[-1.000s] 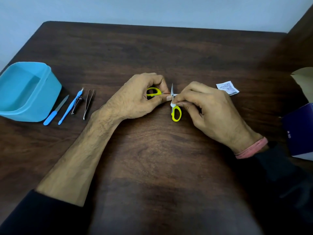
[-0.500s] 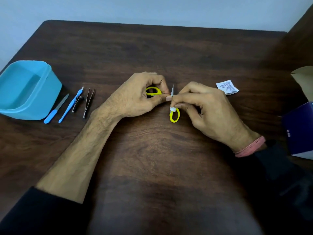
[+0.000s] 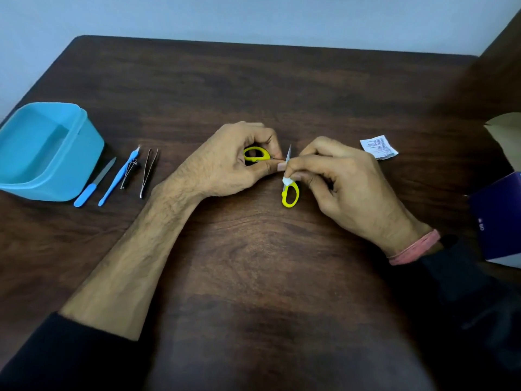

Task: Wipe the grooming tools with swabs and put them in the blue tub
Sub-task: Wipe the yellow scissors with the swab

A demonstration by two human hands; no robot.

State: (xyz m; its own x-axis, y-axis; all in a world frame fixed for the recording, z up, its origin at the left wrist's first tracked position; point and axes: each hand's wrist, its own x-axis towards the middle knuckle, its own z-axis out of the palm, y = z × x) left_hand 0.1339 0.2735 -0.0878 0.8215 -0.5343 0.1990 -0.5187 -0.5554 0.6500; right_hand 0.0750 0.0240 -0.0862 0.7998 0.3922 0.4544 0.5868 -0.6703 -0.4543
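Note:
Small yellow-handled scissors (image 3: pixel 289 194) are spread open at the table's middle. My left hand (image 3: pixel 231 162) grips one yellow handle loop, thumb near the pivot. My right hand (image 3: pixel 335 176) pinches a white swab (image 3: pixel 287 181) against the blade just above the other loop; the blade tip pokes up between my hands. The blue tub (image 3: pixel 48 153) stands at the far left with nothing in it. Beside it lie a blue-handled nail file (image 3: pixel 93 183), a blue cuticle tool (image 3: pixel 119 176), a nail clipper (image 3: pixel 129 172) and tweezers (image 3: pixel 148 172).
A torn white swab wrapper (image 3: pixel 377 146) lies right of my right hand. A dark purple box (image 3: pixel 496 218) sits at the right edge, with a brown paper item (image 3: pixel 506 128) behind it. The dark wooden table (image 3: pixel 253 263) ends at a pale wall.
My right hand slid the swab along the scissor blade, first up towards the pivot and now back down near the lower loop. My left hand kept its hold.

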